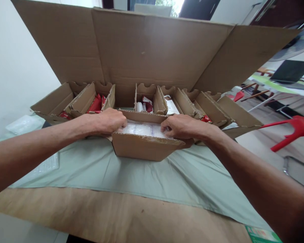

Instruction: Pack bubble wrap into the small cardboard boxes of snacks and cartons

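Observation:
A small open cardboard box [142,146] stands on the cloth in front of me. Clear bubble wrap [144,129] fills its top, and what lies beneath it is hidden. My left hand [110,120] is closed at the left end of the wrap, its fingertips curled down into the box. At the right end, my right hand [179,126] is also closed, with thumb and fingers pinching the wrap near the box edge. Some fingertips of both hands are out of sight inside the box.
Behind stands a large cardboard carton [152,50] with its flaps raised. Its cardboard dividers [162,101] separate red packets [95,104] and white items. More bubble wrap [44,165] lies at left on the green cloth [142,182]. A red stool [294,131] stands at right.

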